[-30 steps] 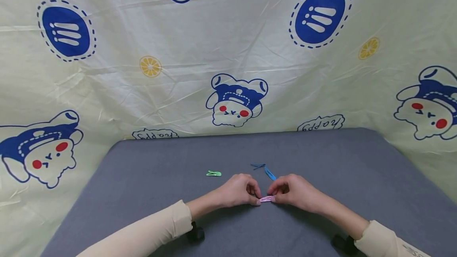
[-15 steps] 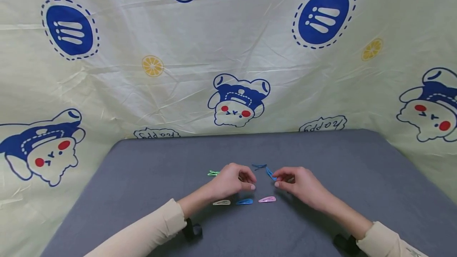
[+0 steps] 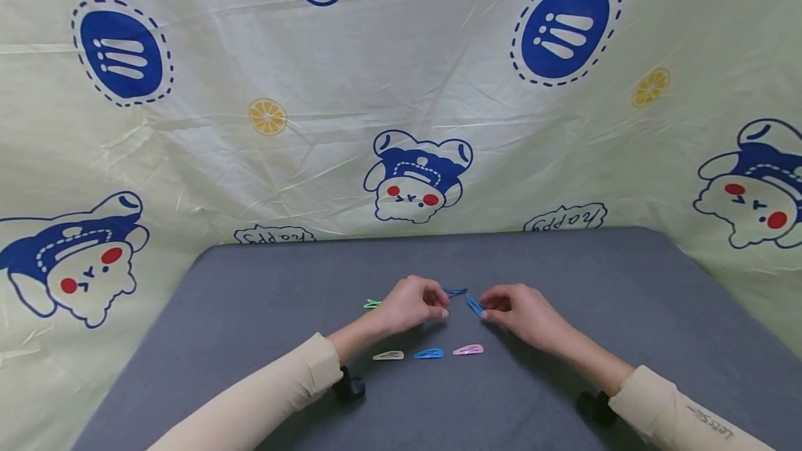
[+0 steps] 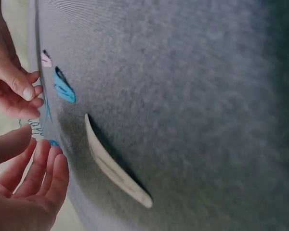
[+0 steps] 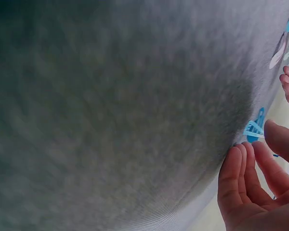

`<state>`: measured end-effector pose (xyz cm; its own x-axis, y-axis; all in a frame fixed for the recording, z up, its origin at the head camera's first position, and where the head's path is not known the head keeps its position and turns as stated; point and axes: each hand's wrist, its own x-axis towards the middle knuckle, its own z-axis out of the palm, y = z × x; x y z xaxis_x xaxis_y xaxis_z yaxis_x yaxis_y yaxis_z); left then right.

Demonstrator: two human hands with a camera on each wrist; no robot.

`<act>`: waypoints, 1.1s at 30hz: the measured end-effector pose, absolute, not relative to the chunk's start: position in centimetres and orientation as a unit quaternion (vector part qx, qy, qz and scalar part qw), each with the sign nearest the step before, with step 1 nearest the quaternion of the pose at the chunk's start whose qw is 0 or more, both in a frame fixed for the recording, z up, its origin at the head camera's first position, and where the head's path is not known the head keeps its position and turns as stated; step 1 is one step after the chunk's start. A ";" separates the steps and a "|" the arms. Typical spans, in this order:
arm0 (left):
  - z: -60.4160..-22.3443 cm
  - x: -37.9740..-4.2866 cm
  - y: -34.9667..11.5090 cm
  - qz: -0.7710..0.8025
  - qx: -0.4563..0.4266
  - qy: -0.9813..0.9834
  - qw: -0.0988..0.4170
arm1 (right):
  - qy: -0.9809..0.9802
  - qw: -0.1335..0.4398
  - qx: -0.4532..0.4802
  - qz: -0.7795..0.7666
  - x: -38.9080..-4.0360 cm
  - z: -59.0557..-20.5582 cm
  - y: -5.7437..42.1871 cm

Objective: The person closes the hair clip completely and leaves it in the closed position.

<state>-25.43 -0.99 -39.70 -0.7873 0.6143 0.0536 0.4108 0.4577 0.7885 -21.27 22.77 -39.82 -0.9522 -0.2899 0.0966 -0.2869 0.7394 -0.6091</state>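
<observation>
My right hand (image 3: 525, 314) is at the near end of a bright blue hair clip (image 3: 473, 304); thumb and fingers stand apart beside it, and I cannot tell whether they touch it. Left of that clip, my left hand (image 3: 413, 303) hovers with loosely bent fingers and nothing in them. Behind its fingertips lies a darker blue hair clip (image 3: 456, 292), partly covered. A green hair clip (image 3: 372, 304) shows behind the left wrist. Nearer the person, a beige snap clip (image 3: 388, 355), a blue snap clip (image 3: 429, 353) and a pink snap clip (image 3: 468, 349) lie in a row.
A grey cloth covers the table (image 3: 282, 312). Behind it hangs a pale printed curtain (image 3: 326, 159). Black wrist camera mounts (image 3: 348, 388) sit low under the forearms.
Both hands have left the pink clip, which now lies in the row, and have moved farther from the person toward the blue clips. The beige and blue snap clips have come into view.
</observation>
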 end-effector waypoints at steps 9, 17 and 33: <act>-40.1 -26.4 -0.3 0.408 0.294 0.851 0.152 | 0.941 0.015 -0.140 -0.308 -22.4 -40.3 22.1; -40.3 -26.9 -0.7 0.420 0.292 0.839 0.184 | 0.936 0.013 -0.145 -0.319 -23.0 -40.8 22.3; -40.5 -26.6 -1.2 0.432 0.287 0.835 0.183 | 0.938 0.015 -0.183 -0.294 -22.6 -40.4 22.2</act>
